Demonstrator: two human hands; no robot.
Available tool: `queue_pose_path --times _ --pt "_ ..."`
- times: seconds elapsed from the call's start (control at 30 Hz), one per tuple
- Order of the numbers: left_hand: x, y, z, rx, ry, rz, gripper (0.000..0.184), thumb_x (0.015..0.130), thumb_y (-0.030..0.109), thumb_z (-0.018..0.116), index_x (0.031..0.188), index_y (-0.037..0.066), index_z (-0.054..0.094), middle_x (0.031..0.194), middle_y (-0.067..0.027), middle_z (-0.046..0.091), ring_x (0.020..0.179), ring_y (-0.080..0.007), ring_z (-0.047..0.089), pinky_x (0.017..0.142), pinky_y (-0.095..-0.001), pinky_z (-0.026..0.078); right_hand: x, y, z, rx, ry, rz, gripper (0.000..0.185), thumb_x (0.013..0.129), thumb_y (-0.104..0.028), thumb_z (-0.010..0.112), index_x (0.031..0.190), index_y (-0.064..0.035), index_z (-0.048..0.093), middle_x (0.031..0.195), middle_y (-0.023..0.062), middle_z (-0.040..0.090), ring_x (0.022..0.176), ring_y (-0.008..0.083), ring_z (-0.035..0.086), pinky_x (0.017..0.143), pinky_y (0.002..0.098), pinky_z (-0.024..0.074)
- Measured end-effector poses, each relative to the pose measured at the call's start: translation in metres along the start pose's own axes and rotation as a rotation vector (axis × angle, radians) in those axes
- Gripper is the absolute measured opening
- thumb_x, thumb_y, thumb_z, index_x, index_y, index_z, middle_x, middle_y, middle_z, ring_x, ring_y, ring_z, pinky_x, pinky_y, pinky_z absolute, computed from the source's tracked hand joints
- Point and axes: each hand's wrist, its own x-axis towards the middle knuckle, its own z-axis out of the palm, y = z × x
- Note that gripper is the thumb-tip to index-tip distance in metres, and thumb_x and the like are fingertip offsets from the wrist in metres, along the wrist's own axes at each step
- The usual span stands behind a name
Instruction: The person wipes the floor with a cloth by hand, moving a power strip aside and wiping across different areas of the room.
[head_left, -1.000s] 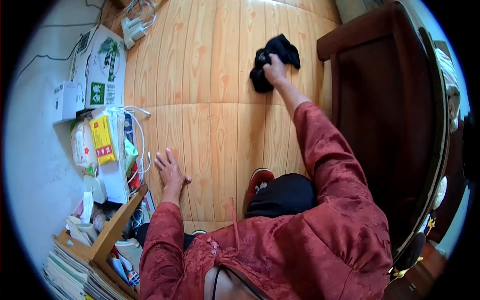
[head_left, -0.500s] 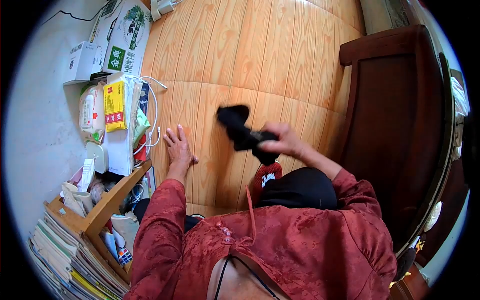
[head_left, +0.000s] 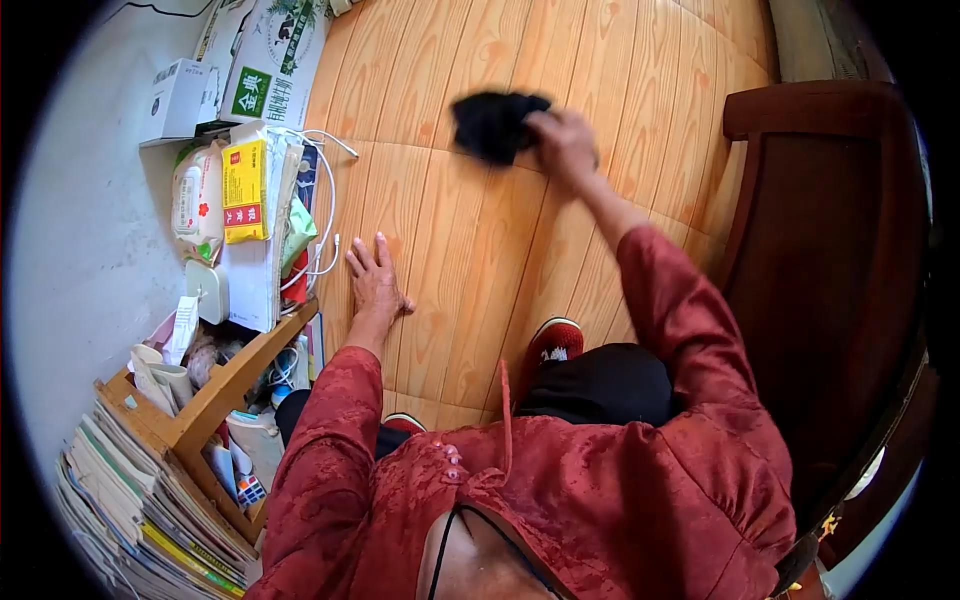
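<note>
Currently the right hand is clamped on a black cloth, which extends left of this grip over the far wood-grain floor; nearer, the left hand rests, fingers apart.

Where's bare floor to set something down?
Wood-grain floor is bare between the left hand and right shoe, and between the right hand, gripping black cloth, and the dark wooden panel. Crowded: by the wall, milk carton, wipes pack, yellow packet.

On the carton, you can read 金典 in a green square and 有机纯牛奶 beside it. The red band of the yellow packet shows you what looks like 银黄丸.
</note>
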Motion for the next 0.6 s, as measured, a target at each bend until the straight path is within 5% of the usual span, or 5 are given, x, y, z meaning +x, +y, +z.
queue_pose_path --times 0.1,0.27,0.43,0.5,0.6 --pt "-0.001 0.001 0.0 -0.016 0.01 -0.015 0.141 0.042 0.027 0.095 0.151 0.009 0.007 0.151 -0.0334 0.011 0.138 -0.0547 0.016 0.113 -0.0516 0.027 0.056 0.073 -0.013 0.031 -0.109 0.289 0.037 0.075 -0.007 0.066 0.111 -0.0153 0.066 0.103 0.016 0.065 0.099 0.0363 0.06 0.085 0.043 0.0496" --pt "-0.002 0.003 -0.001 -0.042 0.004 -0.007 0.141 0.041 0.026 0.096 0.151 0.01 0.009 0.151 -0.0327 0.009 0.138 -0.0544 0.016 0.111 -0.0516 0.03 0.082 0.009 -0.072 0.41 0.024 0.371 0.042 0.075 -0.01 0.07 0.116 -0.0091 0.06 0.105 0.0175 0.062 0.099 0.0334 0.061 0.085 0.0372 0.0491" --pt "0.002 -0.007 0.011 -0.038 0.042 0.004 0.137 0.045 0.028 0.095 0.151 0.015 0.01 0.153 -0.0311 0.008 0.139 -0.0542 0.013 0.111 -0.0517 0.031 -0.013 -0.118 -0.098 0.502 -0.075 -0.194 0.039 0.063 0.004 0.068 0.101 -0.0053 0.064 0.103 0.0161 0.065 0.103 0.036 0.061 0.086 0.0429 0.0505" --pt "0.002 -0.012 0.011 -0.064 0.023 0.01 0.136 0.047 0.028 0.095 0.152 0.016 0.009 0.153 -0.0303 0.007 0.139 -0.0533 0.012 0.112 -0.0507 0.03 -0.076 -0.165 -0.091 0.673 -0.339 -0.208 0.046 0.06 0.0 0.07 0.105 -0.0103 0.065 0.108 0.0145 0.06 0.099 0.0356 0.058 0.083 0.0434 0.0483" --pt "-0.006 -0.021 -0.01 -0.154 -0.041 0.085 0.119 0.059 0.025 0.089 0.152 0.016 0.015 0.155 -0.0271 0.011 0.142 -0.0461 0.015 0.113 -0.0452 0.028 -0.174 -0.21 -0.043 0.697 -0.715 -0.437 0.037 0.074 -0.016 0.065 0.111 -0.0155 0.064 0.121 0.0147 0.054 0.109 0.0337 0.052 0.085 0.0422 0.044"
